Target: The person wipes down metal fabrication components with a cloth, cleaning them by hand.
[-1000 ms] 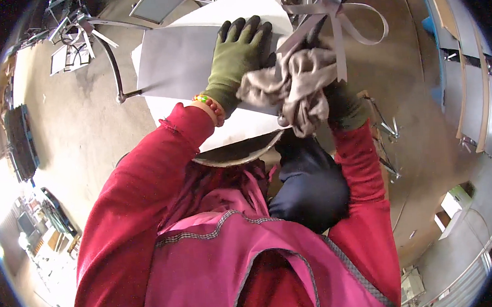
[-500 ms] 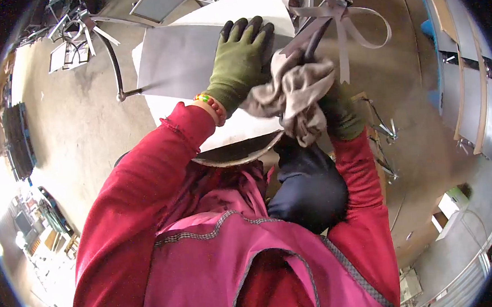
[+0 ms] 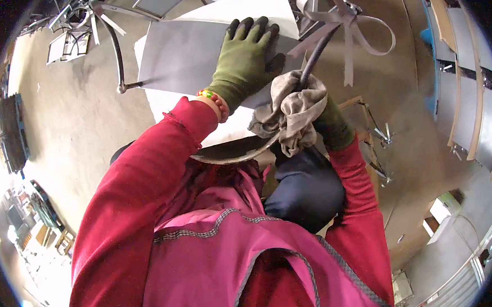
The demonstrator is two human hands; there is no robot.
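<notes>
My left hand (image 3: 244,61), in an olive glove with dark fingertips, lies flat on a grey panel (image 3: 178,53) with its fingers stretched out. The panel rests on a white board (image 3: 254,5). At the panel's right edge, a crumpled beige cloth (image 3: 298,102) is wrapped about a dark metal tube (image 3: 317,53). My gloved right hand (image 3: 333,127) holds the cloth from its right side; the cloth hides most of its fingers. A pale ribbon-like strap (image 3: 348,46) loops around the tube's upper end.
Another bent metal tube (image 3: 117,54) stands at the panel's left edge. Under the white board, a round rim (image 3: 232,157) shows near my lap. Metal frames (image 3: 75,37) lie at the far left. Along the right, several grey panels (image 3: 451,104) stand in a row.
My right hand has moved left and slightly downward with the cloth, which now bunches closer around the tube. My left hand has stayed flat on the panel.
</notes>
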